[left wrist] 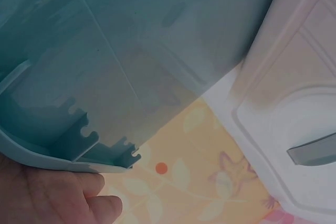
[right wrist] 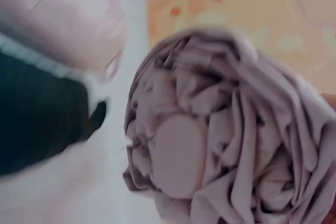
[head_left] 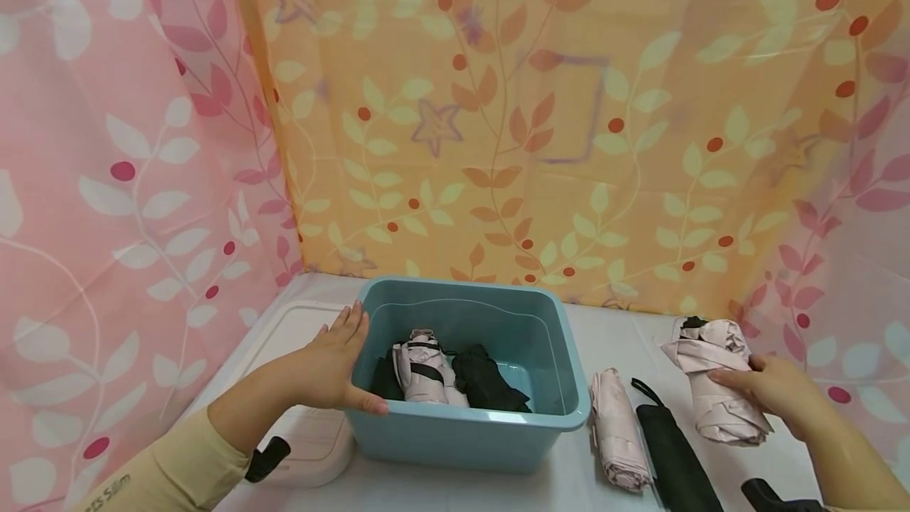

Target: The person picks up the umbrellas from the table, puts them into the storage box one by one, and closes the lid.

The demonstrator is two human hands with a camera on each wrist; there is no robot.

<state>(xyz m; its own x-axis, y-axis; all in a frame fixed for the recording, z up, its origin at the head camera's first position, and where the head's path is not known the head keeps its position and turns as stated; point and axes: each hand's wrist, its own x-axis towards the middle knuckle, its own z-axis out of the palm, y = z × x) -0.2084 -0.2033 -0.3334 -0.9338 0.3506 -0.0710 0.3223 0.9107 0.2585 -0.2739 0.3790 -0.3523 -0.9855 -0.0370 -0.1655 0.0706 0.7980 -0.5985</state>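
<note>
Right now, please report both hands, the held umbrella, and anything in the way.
Left hand touching teal bin. Right hand grips pale pink folded umbrella, outside bin. Rolled pink umbrella and black umbrella lie between it and bin.

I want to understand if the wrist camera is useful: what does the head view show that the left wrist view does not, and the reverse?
Only the head view: the right hand gripping a pink umbrella, a second pink umbrella, a black umbrella, and bundles inside the box.
Only the left wrist view: notched ribs on the box and a grey piece on the lid.
Both: the left hand, box, lid and yellow cloth.
</note>
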